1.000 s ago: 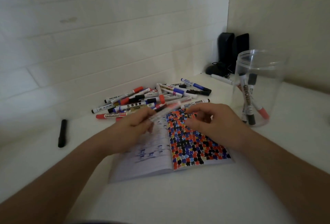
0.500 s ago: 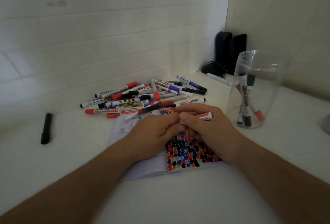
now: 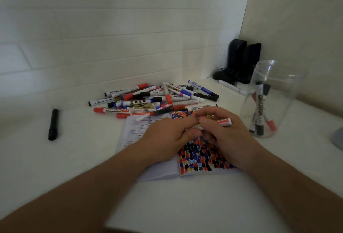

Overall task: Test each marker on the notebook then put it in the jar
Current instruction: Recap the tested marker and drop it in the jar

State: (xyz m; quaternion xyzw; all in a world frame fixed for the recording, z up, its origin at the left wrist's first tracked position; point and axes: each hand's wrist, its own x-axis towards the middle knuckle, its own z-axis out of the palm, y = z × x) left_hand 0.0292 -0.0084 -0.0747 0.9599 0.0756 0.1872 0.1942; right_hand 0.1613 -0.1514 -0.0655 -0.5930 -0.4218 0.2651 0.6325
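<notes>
I see both hands meet over the notebook (image 3: pixel 200 155): my right hand (image 3: pixel 228 136) curls around the marker (image 3: pixel 223 121), my left hand (image 3: pixel 167 138) pinching its near-left end. Its long axis runs left-right, white end pointing right toward the jar (image 3: pixel 272 100), nearer my right hand.

"WHITEBOARD" reads twice, on two markers.
One on the red-capped marker (image 3: pixel 108 110) at the pile's near left edge; one running up the black marker (image 3: pixel 259 110) standing in the jar (image 3: pixel 274 76). Other labels too blurred.
</notes>
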